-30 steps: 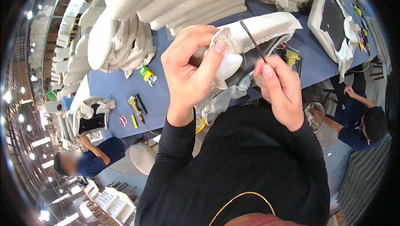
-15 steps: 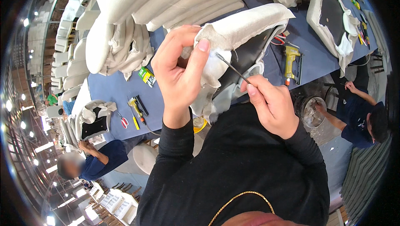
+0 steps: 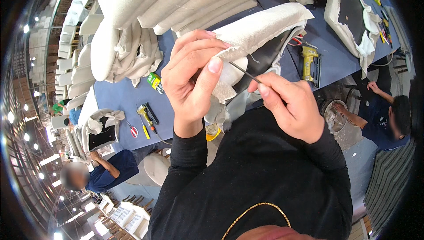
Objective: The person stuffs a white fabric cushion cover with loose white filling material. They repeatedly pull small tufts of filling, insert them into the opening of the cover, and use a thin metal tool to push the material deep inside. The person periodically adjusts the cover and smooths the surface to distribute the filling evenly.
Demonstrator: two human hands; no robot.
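Note:
A padded chair-back panel (image 3: 269, 22) with cream fabric and a black underside lies tilted on the blue table in front of me. My left hand (image 3: 192, 78) is closed at its left corner, pinching the fabric edge between thumb and fingers. White wadding (image 3: 232, 73) shows below the fabric fold. My right hand (image 3: 293, 107) grips a thin dark metal rod tool (image 3: 243, 71). The rod points up and left toward my left thumb. Its tip is tucked under the fabric edge and hidden.
Stacked cream panels (image 3: 194, 1) rise beyond my left hand. A yellow-green staple gun (image 3: 310, 65) rests right of the panel, another staple gun (image 3: 148, 115) left, near scissors (image 3: 133, 129). Another panel (image 3: 353, 19) lies far right. Co-workers (image 3: 112, 169) (image 3: 388, 118) stand on both sides.
The fabric edge has been folded down over the wadding, and my left fingers have shifted along it. The rod's tip, visible before against the wadding, is now under the fabric.

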